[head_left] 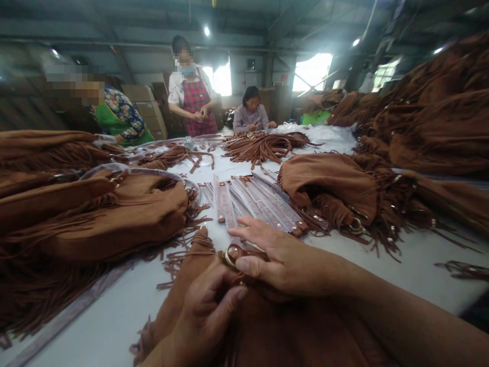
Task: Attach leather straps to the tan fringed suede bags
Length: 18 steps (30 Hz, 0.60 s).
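A brown suede bag lies right in front of me, its lower part dark and close to my body. At its upper edge sits a gold metal ring with a brown strap tab looped through it. My left hand is closed on the bag just below the ring, thumb on top. From the right, my right hand reaches over, its thumb against the ring and tab and its fingers stretched forward. What lies beneath its palm is hidden. A suede side piece with fringe extends to the left of my hands.
Plastic-wrapped straps lie just ahead on the white table. Fringed bags are piled on the left, another bag on the right, and a tall heap behind it. Loose brown strips lie farther back, near three people.
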Motion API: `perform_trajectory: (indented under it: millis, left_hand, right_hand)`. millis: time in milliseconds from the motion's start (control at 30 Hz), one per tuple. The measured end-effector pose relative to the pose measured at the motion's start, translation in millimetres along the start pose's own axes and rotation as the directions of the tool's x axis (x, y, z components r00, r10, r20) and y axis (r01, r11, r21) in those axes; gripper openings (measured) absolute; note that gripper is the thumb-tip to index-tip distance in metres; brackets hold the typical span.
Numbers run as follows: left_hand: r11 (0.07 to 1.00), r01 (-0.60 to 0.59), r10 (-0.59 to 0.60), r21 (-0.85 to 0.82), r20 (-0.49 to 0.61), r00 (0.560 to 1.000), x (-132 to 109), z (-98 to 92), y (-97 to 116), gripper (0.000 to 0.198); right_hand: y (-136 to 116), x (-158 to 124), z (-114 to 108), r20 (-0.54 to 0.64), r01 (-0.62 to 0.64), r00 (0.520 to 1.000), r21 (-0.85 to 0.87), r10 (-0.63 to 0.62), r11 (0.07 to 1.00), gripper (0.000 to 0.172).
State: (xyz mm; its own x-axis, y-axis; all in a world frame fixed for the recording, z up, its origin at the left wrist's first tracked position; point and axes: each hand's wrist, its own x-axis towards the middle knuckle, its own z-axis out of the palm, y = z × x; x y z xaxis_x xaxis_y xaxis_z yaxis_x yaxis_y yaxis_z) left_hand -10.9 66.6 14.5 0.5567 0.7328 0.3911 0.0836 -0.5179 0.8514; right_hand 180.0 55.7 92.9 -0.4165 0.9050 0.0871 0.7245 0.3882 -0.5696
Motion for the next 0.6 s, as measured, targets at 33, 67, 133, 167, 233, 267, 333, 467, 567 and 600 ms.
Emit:
perform_trajectory:
  millis: [33,67,133,167,233,267,333,467,567,600]
  left_hand:
    - [1.0,0.009,-0.008,-0.021,0.016,1.0,-1,-1.5,1,0.007]
    - [0.999,0.018,-0.017,-0.041,0.03,0.999,-1,-2.9,3,0.008]
    - [0.997,0.026,-0.022,-0.073,0.05,0.999,-1,-5.5,5,0.01]
    - [0.996,0.03,-0.025,-0.087,0.058,0.998,-2,-6.7,6,0.011]
    - [0.992,0.065,-0.059,-0.108,0.066,0.996,-5,-9.3,5,0.011]
    - [0.988,0.098,-0.091,-0.122,0.063,0.994,-7,-10.9,4,0.012]
    - [0.966,0.177,-0.171,-0.188,0.048,0.984,-13,-14.6,2,0.013]
    - [0.884,0.272,-0.298,-0.381,-0.01,0.955,-28,-21.5,1,0.014]
    - [0.835,0.289,-0.354,-0.468,-0.055,0.934,-36,-21.5,5,0.014]
    - [0.812,0.291,-0.374,-0.505,-0.07,0.925,-37,-20.5,6,0.016]
  right_hand:
    - [-2,2,2,0.036,0.034,0.999,0.023,-0.034,0.999,0.049]
    - [-4,3,4,0.072,0.065,0.995,0.052,-0.069,0.997,0.041]
    - [-5,3,4,0.151,0.093,0.982,0.132,-0.112,0.987,0.03]
    - [-5,2,5,0.187,0.087,0.975,0.17,-0.119,0.982,0.026]
    - [-4,0,7,0.202,0.053,0.975,0.203,-0.095,0.978,0.022]
    - [-3,-2,9,0.177,0.044,0.981,0.191,-0.078,0.981,0.021]
    - [-4,-4,15,0.144,0.049,0.987,0.142,-0.07,0.989,0.016]
    - [-11,-7,28,0.121,0.052,0.991,-0.011,-0.051,0.999,0.012]
    - [-17,-8,35,0.103,0.043,0.994,-0.123,-0.031,0.991,0.016]
    - [-19,-9,37,0.101,0.044,0.994,-0.14,-0.03,0.989,0.017]
